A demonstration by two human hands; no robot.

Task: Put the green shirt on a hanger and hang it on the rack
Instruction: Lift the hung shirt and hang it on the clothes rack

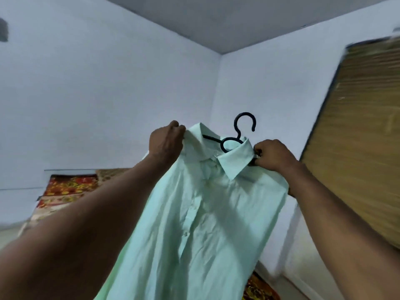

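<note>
A pale green shirt (pixel 201 217) hangs in front of me, held up at shoulder height, its buttoned front and collar facing me. A black hanger (pixel 240 131) sits inside the collar, with its hook sticking up above the neck. My left hand (pixel 166 140) pinches the shirt's left shoulder. My right hand (pixel 273 154) grips the right shoulder together with the hanger's black arm end. No rack is in view.
White walls meet in a corner behind the shirt. A red and yellow patterned cloth (pixel 65 191) lies low on the left. A brown woven panel (pixel 357 135) leans against the right wall. More patterned fabric (pixel 259 289) shows at the bottom.
</note>
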